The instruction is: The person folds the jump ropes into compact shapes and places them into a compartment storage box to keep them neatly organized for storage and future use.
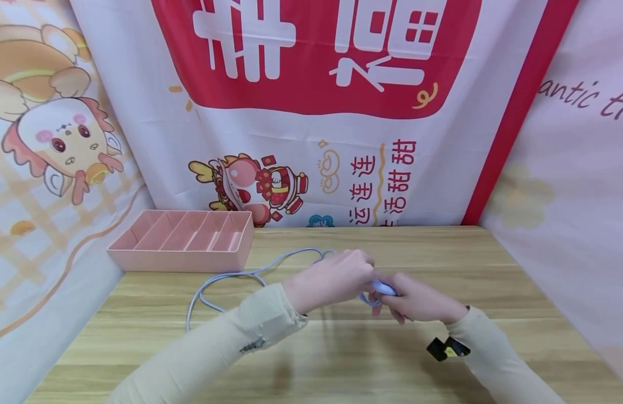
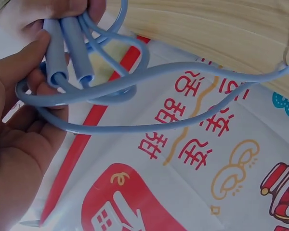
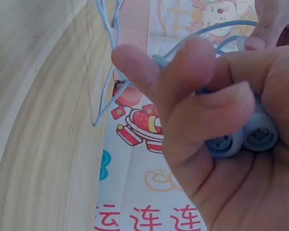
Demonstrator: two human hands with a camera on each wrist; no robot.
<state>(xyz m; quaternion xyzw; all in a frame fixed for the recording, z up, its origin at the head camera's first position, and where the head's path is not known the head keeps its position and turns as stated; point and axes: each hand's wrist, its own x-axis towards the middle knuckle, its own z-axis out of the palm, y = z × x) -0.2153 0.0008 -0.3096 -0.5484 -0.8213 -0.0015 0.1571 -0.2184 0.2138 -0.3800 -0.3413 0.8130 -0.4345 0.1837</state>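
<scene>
The light-blue jump-rope handles [image 2: 77, 50] are paired side by side, raised above the surface [image 1: 417, 247] between both hands. In the head view, they lie between 3 and 4 o'clock from the left hand [image 1: 337, 278] and between 9 and 10 from the right hand [image 1: 420, 298]; their long axis runs roughly 10-to-4 o'clock. The right hand is nearer, its fingers wrapped around both handles, end caps [image 3: 260, 135] at its palm. The left hand holds the looped cord [image 2: 183, 67] beside the cord-exit ends, thumb against one handle. Further cord trails toward 9 o'clock, near the pink divided tray [image 1: 177, 262].
</scene>
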